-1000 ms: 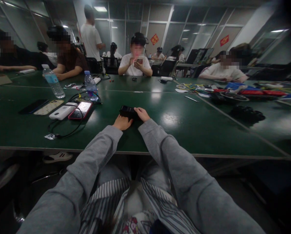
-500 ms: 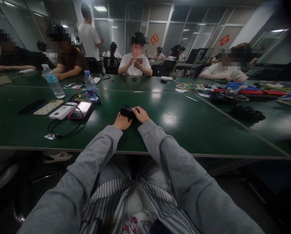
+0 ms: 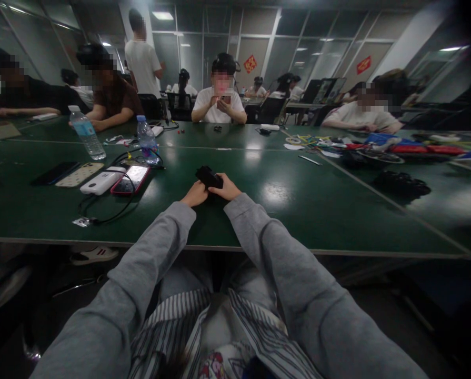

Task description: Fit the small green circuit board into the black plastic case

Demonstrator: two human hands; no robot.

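A small black box-like object (image 3: 210, 178) is held between my two hands, just above or on the green table (image 3: 235, 226); its kind cannot be made out. My right hand (image 3: 228, 188) grips its right side, with the thumb along the near face. My left hand (image 3: 196, 194) is at its left and near side, fingers partly hidden behind and under it. A dark, uneven part sticks up at the object's far left end.
To the left lie a pink-edged phone (image 3: 130, 179), a white power bank (image 3: 102, 180) with a black cable, more phones and two water bottles (image 3: 87, 132). A pen (image 3: 310, 160), a black bundle (image 3: 401, 184) and colourful cords (image 3: 310, 140) lie right. A person (image 3: 219, 100) sits opposite.
The black object has been turned and tilted between my hands. My right hand has shifted from its top to its right side, and my left fingers have gone from its near face to behind it.
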